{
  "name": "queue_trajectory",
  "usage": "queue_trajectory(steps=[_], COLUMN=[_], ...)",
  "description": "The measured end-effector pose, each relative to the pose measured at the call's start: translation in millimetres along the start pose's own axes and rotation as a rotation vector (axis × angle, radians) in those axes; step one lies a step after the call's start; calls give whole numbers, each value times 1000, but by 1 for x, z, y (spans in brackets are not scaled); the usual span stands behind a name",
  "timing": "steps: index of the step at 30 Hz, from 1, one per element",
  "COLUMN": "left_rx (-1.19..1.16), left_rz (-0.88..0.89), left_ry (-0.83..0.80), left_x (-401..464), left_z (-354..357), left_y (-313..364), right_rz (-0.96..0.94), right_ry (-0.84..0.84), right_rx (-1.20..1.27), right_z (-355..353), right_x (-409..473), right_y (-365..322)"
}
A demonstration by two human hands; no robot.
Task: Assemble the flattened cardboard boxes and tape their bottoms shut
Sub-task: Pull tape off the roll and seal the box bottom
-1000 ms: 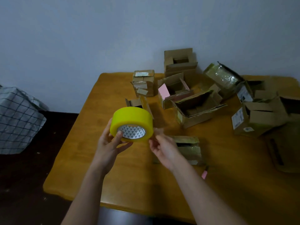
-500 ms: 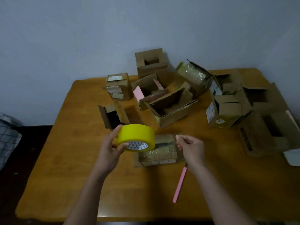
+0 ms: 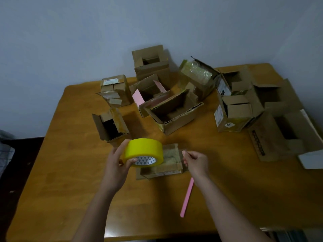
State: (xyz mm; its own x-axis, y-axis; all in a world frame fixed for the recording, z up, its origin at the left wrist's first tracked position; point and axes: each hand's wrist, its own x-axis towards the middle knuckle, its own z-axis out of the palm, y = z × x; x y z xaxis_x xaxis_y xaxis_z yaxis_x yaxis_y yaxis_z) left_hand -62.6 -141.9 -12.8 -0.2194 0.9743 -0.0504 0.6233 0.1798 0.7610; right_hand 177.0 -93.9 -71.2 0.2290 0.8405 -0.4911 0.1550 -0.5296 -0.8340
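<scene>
My left hand (image 3: pixel 116 164) grips a yellow roll of tape (image 3: pixel 144 151) above the table's middle. My right hand (image 3: pixel 196 162) pinches the free clear end of the tape (image 3: pixel 181 151), drawn out a short way to the right of the roll. Under both hands lies a small cardboard box (image 3: pixel 163 169) on the wooden table (image 3: pixel 70 180), with old tape over its top face. The roll hides part of that box.
Several open cardboard boxes crowd the table's back half, such as one at left (image 3: pixel 110 125), a wide one in the middle (image 3: pixel 174 114) and a labelled one at right (image 3: pixel 234 113). A pink strip (image 3: pixel 187 197) lies by my right forearm. A white sheet (image 3: pixel 311 160) sits at the right edge.
My right hand has drawn the tape end away from the roll to the right. The roll has come down over the small box. My view has swung right.
</scene>
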Motion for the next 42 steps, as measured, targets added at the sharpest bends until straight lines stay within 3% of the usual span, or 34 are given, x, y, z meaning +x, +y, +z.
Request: queue_trajectory(steps=[5, 10, 14, 17, 20, 23, 26, 29, 36, 42], left_rx=[-42, -73, -91, -109, -114, -192, -353, -409, -219, -36], left_rz=[25, -29, -18, 0, 18, -11, -92, -106, 25, 32], left_ry=[-8, 2, 3, -5, -49, -83, -80, -82, -1, -15], left_x=[-3, -2, -4, -5, -3, -3, -6, -5, -5, -3], left_z=[5, 4, 3, 5, 3, 4, 13, 16, -26, -35], left_y=[-4, -7, -8, -5, -10, -13, -8, -9, -24, -22], right_rz=[-50, 107, -141, -123, -175, -409, -581, -707, -708, -813], right_ry=[-2, 63, 15, -115, -117, -251, -436, -383, -353, -188], right_rx=[-184, -390, -178, -73, -64, -180, -522, -796, -892, -1077], right_z=[11, 2, -5, -1, -4, -3, 3, 7, 15, 11], right_x=[9, 17, 5, -8, -15, -24, -23, -11, 7, -10], right_y=[3, -2, 5, 10, 9, 6, 19, 28, 52, 31])
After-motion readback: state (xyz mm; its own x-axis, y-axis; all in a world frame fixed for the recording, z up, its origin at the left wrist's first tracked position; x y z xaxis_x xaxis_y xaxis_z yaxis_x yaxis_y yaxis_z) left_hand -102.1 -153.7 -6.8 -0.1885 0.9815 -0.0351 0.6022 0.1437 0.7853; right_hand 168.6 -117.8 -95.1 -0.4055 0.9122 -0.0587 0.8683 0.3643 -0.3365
